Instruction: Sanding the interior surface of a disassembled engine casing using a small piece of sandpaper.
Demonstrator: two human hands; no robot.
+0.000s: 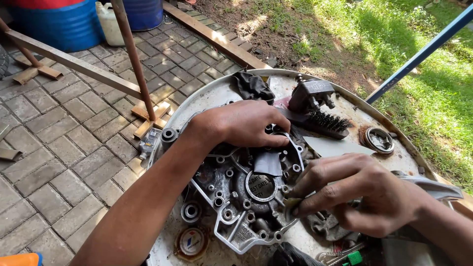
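**Engine crankcase cover on round metal tabletop**

Crankcase cover [241, 197]: grey cast aluminium, grimy, many bolt bosses, lying flat on rusty white round tabletop [207, 96]; left hand [244, 123] pressed on its upper edge, fingers curled; right hand [359, 189] pinches small abrasive scrap [290, 204] against its right rim; wire brush [320, 120] behind; paving bricks [64, 148] at left.

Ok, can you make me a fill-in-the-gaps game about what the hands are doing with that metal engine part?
1. The left hand rests on top of the grey metal engine cover, which lies on a round ____ tabletop.
2. The right hand pinches a small pad against the cover's ____ edge.
3. Behind the cover lies a brush with ____ bristles.
4. The ground left of the table is paved with grey ____.

Missing words: white; right; black; bricks
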